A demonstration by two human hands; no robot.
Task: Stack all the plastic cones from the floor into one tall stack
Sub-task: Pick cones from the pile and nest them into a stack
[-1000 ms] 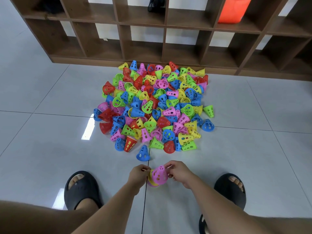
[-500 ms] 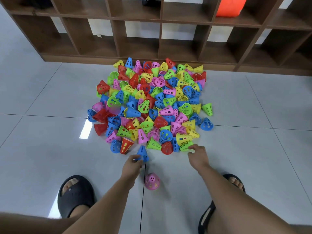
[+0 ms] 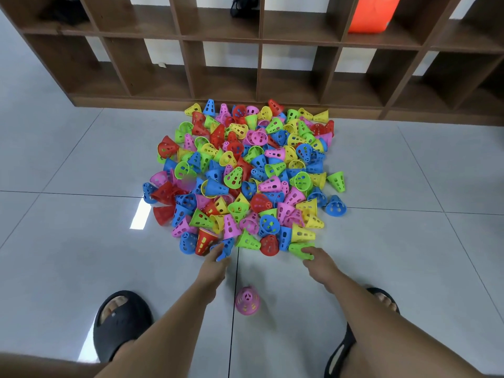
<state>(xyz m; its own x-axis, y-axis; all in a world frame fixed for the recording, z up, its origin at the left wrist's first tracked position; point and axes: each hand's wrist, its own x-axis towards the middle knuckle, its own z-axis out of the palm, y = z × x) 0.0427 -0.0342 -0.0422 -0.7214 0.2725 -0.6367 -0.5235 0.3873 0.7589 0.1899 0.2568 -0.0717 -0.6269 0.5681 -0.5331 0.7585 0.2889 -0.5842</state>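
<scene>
Blue cone (image 3: 227, 245) pinched in left hand (image 3: 214, 261), green cone (image 3: 297, 247) in right hand (image 3: 320, 263), pile (image 3: 245, 173) crowding both.

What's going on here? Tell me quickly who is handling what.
A person stands over a heap of plastic cones on the tiled floor, in front of a wooden shelf. The left hand grips a blue cone at the heap's near edge, and the right hand grips a green cone there. A pink cone stands upright apart from the heap, between the feet, apparently the start of the stack. Nearly all the cones lie loose.
</scene>
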